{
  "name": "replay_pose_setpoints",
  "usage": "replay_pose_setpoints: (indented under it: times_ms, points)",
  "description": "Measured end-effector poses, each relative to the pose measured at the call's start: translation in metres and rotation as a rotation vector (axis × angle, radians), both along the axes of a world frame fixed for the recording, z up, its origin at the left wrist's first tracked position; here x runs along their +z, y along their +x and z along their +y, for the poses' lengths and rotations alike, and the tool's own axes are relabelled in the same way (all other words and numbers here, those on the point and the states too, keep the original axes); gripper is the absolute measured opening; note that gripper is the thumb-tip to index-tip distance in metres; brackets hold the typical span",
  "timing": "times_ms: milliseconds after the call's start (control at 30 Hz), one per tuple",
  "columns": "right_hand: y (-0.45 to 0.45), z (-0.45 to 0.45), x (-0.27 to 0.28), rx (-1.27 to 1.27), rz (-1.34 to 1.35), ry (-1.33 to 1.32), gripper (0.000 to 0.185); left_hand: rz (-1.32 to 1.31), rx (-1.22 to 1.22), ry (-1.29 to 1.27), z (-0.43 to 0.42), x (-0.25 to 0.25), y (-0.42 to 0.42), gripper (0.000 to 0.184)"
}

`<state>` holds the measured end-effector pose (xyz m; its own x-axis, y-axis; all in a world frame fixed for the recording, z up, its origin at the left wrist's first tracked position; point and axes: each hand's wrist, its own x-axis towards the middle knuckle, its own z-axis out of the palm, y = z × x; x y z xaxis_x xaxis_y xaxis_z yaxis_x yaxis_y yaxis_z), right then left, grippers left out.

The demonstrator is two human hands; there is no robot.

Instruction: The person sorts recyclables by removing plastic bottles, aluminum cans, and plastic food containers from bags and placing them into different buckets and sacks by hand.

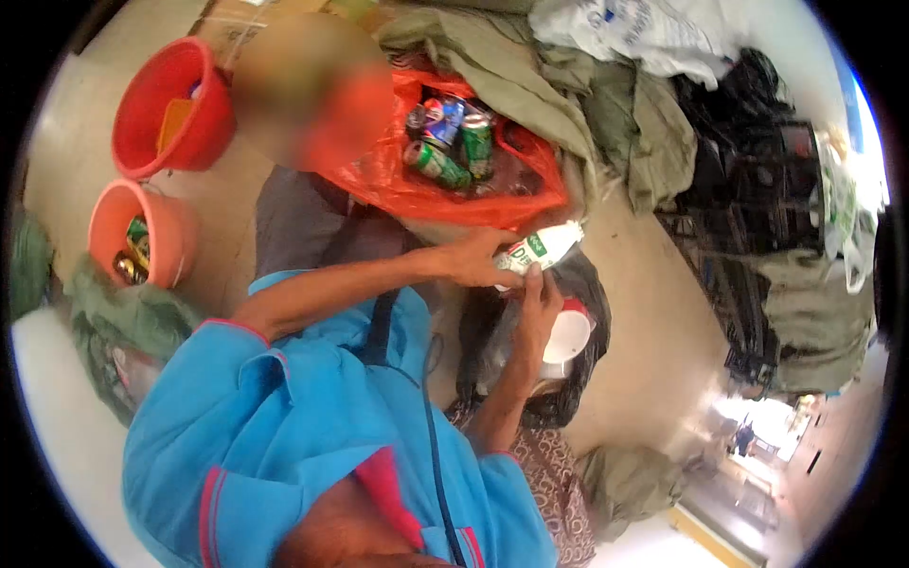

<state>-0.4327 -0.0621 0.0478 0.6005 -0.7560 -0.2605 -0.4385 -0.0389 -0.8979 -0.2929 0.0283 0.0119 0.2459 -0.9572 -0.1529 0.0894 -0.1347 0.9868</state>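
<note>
Both hands are on a small white package [542, 250] with a green label and green and red lettering; it looks like a drink container, squashed at the far end. My left hand [481, 258] grips its near left side, fingers closed around it. From below, my right hand [538, 308] pinches its lower edge between thumb and fingers. Just beyond, a red plastic bag [379, 194] holds several drink cans, including a green can [477, 147] and a blue can [443, 121]. Under my right hand, a black bag [589, 364] contains a white cup-like container [566, 336].
A red bucket [220, 118] and an orange bucket [180, 237] with cans inside stand at the left. Green-grey sacks [653, 142] lie beyond the red bag. Black crates [748, 208] are stacked at the right. Another person, partly blurred, is at the top left.
</note>
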Motion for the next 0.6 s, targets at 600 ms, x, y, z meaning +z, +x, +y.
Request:
replay_pose_setpoints:
  times_ms: [600]
  points:
    - [0.104,0.023,-0.01,0.283,-0.067,-0.006,0.045,0.051,1.586,0.149,0.367,0.01,0.082,0.043]
